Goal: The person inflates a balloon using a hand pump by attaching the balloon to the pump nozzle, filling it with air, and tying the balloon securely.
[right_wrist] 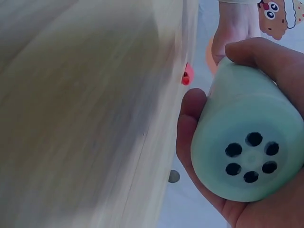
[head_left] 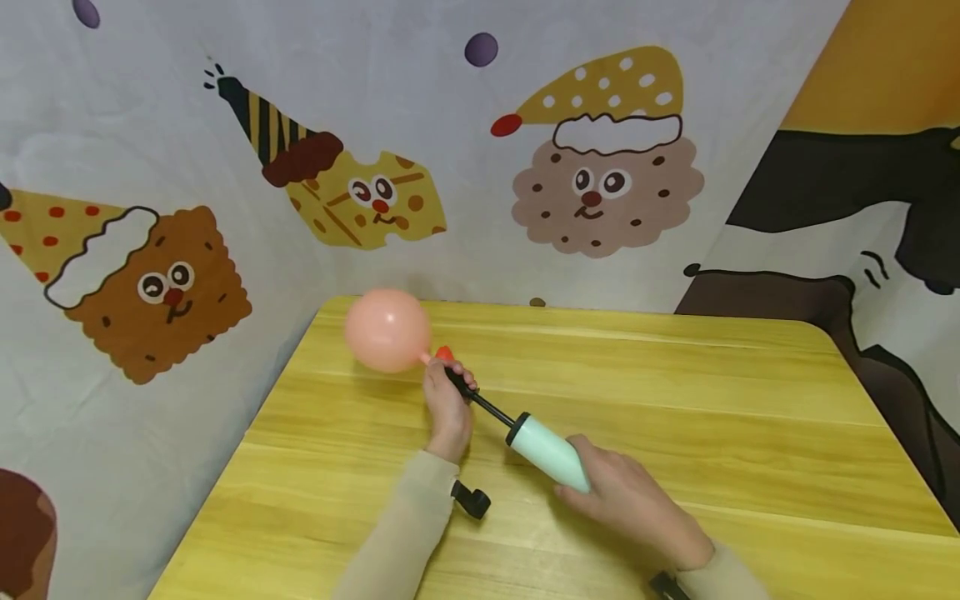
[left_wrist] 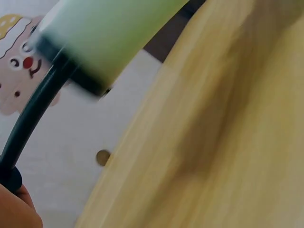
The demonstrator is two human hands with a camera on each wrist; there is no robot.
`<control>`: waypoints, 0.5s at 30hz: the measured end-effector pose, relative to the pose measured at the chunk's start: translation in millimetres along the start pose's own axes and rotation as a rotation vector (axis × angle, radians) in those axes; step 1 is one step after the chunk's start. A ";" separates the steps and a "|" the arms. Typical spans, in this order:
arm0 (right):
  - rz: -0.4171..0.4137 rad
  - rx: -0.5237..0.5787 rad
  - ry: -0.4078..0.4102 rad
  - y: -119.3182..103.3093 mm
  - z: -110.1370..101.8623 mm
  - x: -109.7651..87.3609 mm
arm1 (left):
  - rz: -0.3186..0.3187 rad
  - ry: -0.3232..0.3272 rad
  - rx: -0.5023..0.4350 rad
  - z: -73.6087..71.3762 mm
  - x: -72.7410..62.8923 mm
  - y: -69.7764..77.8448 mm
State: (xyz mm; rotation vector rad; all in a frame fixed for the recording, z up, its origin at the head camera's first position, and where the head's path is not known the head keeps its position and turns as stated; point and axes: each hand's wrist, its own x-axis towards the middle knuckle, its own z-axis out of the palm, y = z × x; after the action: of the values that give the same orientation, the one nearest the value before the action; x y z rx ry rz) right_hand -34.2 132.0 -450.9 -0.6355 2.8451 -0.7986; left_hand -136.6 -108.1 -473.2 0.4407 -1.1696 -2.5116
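Observation:
A round pink balloon (head_left: 387, 331), partly inflated, sits at the far left of the table. My left hand (head_left: 447, 407) grips the black nozzle end of a hand pump (head_left: 552, 452) where the balloon's neck meets it. The pump's black rod (head_left: 495, 409) shows between that end and the mint-green barrel. My right hand (head_left: 633, 502) wraps round the barrel. In the right wrist view the barrel's end (right_wrist: 251, 156) faces the camera, with several dark holes in a ring. The left wrist view has the barrel (left_wrist: 114, 33) blurred above the table.
A small red object (head_left: 445, 353) lies on the wooden table (head_left: 712, 400) just beyond my left hand; the right wrist view shows a hole in it. A cloth backdrop (head_left: 480, 208) with cartoon biscuits rises right behind the table's far edge.

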 end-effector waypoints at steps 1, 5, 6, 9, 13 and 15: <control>0.007 0.004 -0.001 -1.1 0.8 2.3 | -0.004 -0.002 0.008 1.0 -2.5 -2.0; 0.015 0.017 -0.003 -5.0 3.2 11.3 | -0.020 -0.003 0.023 5.6 -10.9 -8.7; 0.010 0.018 -0.002 -5.7 3.5 13.4 | -0.022 -0.002 0.024 6.5 -12.7 -10.2; -0.011 0.020 0.004 -8.2 3.8 18.7 | -0.030 -0.001 0.017 9.0 -17.5 -14.4; -0.023 0.021 0.011 -11.7 3.3 24.6 | -0.025 -0.015 0.005 11.4 -23.3 -18.9; -0.017 0.028 0.010 -13.1 3.1 26.9 | -0.020 -0.028 0.011 12.3 -25.7 -20.5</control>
State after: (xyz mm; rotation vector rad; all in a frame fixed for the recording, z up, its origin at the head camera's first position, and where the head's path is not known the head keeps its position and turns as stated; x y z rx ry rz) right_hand -53.1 109.0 -446.8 -0.6545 2.8353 -0.8453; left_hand -122.0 -76.5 -478.1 0.4236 -1.1957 -2.5373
